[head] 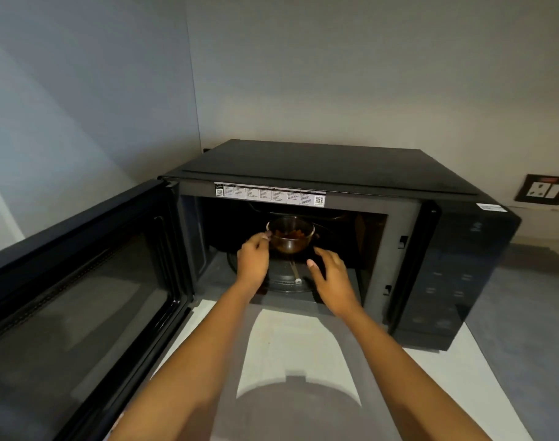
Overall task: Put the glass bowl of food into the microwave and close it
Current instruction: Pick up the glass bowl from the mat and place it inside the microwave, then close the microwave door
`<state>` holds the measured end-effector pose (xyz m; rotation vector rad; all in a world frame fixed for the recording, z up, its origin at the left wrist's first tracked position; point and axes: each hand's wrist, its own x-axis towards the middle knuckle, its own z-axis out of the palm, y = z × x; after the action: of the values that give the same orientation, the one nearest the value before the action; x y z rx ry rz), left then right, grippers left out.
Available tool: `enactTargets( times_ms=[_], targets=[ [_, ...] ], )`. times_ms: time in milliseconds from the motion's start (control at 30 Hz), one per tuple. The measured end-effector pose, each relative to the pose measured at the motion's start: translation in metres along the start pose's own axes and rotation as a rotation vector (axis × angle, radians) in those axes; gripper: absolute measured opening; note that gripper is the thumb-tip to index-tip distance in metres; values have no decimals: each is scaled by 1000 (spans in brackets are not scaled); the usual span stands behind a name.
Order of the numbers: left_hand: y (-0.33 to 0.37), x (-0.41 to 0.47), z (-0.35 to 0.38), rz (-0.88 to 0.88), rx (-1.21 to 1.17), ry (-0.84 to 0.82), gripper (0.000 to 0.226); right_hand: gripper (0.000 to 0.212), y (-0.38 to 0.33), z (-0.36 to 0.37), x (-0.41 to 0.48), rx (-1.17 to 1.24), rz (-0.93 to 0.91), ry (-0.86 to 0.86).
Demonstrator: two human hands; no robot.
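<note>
A black microwave (329, 163) stands on the counter with its door (80, 281) swung wide to the left. Inside the dark cavity a small glass bowl (291, 238) with brown food rests above the round glass turntable (287, 275). My left hand (252, 259) reaches into the cavity and its fingers pinch the bowl's left rim. To the right of the bowl, just in front of it, my right hand (330, 275) has its fingers spread and does not touch the bowl.
The white counter (287, 338) lies in front of the microwave, with a grey surface (520, 297) to the right. A wall socket (542, 189) sits on the back wall at the right. The control panel (450, 275) is on the microwave's right side.
</note>
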<state>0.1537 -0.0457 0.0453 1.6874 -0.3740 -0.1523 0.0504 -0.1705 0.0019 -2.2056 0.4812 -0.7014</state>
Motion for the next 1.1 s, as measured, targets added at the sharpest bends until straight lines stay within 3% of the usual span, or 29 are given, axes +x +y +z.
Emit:
enactTargets(
  times_ms=[133, 433, 567, 700, 833, 933, 1100],
  targets=[
    [21, -27, -20, 54, 46, -1, 34, 44, -1, -9, -31, -131, -59, 112],
    [42, -87, -75, 205, 268, 17, 38, 45, -7, -23, -118, -216, 65, 193],
    [59, -108, -103, 284, 444, 81, 37, 48, -5, -24, -156, -250, 174, 155],
    [82, -118, -128, 471, 678, 243, 35, 55, 3, -31, -175, -287, 284, 102],
    [94, -118, -150, 602, 896, 377, 35, 62, 22, -36, -187, -493, 308, -38],
    [102, -120, -165, 559, 1066, 429, 38, 63, 34, -39, -195, -603, 334, -146],
    [107, -124, -187, 338, 1248, 423, 37, 63, 42, -37, -198, -672, 345, -216]
  ],
)
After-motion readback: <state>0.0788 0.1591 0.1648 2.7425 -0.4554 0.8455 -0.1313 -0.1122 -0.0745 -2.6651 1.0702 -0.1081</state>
